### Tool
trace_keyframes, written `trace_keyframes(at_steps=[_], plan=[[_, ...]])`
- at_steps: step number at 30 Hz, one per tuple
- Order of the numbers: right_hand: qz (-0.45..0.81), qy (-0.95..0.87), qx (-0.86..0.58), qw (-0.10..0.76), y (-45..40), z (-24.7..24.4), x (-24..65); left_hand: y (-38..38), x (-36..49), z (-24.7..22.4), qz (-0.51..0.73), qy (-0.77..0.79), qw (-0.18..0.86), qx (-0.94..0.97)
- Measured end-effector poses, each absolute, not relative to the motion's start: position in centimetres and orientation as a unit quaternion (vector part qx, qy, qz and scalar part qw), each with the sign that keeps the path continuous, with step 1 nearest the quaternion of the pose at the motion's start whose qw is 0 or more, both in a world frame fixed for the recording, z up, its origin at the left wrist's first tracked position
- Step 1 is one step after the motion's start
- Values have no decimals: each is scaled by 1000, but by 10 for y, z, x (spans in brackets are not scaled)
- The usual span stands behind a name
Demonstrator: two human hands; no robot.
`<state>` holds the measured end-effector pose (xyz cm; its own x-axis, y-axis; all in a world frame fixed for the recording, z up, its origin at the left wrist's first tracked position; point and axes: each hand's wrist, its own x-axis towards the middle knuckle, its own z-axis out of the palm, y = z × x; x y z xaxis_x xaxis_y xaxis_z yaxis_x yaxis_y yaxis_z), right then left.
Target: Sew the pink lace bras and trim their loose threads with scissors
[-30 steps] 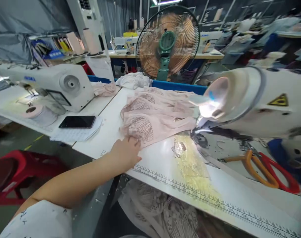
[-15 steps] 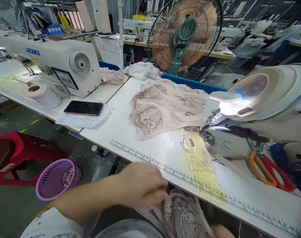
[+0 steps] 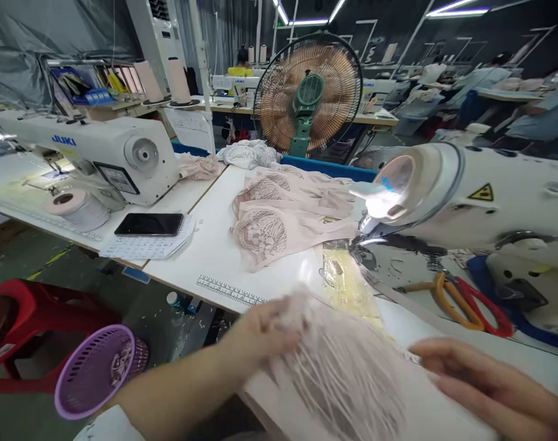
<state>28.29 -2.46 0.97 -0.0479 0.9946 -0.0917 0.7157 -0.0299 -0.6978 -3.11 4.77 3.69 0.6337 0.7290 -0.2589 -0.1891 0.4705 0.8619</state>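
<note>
My left hand (image 3: 264,331) pinches the top edge of a pale pink lace bra (image 3: 347,367), held up over the table's front edge and blurred by motion. At the bra's right side, my right hand (image 3: 485,380) has its fingers closed on the fabric's edge. Beyond them, several matching lace bras (image 3: 264,233) lie in an overlapping stack on the white table. One strap end reaches the lit needle area of the sewing machine (image 3: 426,196) on the right.
Orange-handled scissors (image 3: 453,300) and red-handled scissors (image 3: 485,309) lie under the machine's arm. A clear packet (image 3: 352,282) rests on yellow tape. Leftward are a phone (image 3: 149,224) on papers, another sewing machine (image 3: 90,153), a purple basket (image 3: 95,373) and a red stool (image 3: 49,331). A fan (image 3: 309,92) stands behind.
Both hands have risen from below the table edge, lifting the lace bra into view above it. My right hand has come further into sight. The camera view has tilted upward.
</note>
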Motion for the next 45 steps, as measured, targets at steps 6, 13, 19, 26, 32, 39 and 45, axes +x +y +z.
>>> trace_keyframes(at_steps=[6,13,19,26,32,39,45], plan=[[167,-727,-641,184,75,25,254,159,-64,69,345,438,615,557],[-38,-713,-687,132,113,7,223,217,-62,86,181,559,-68,807],[-83,-732,-670,91,102,0,227,170,40,60,106,265,20,958],[-132,-780,-594,146,55,-19,241,173,97,4,51,144,-44,987],[-127,-807,-537,210,13,-28,246,168,95,19,-1,208,-85,974],[-128,-810,-530,216,15,-29,239,163,106,28,-51,277,-53,958],[-162,-804,-533,208,30,-31,242,177,117,29,-52,294,-46,953]])
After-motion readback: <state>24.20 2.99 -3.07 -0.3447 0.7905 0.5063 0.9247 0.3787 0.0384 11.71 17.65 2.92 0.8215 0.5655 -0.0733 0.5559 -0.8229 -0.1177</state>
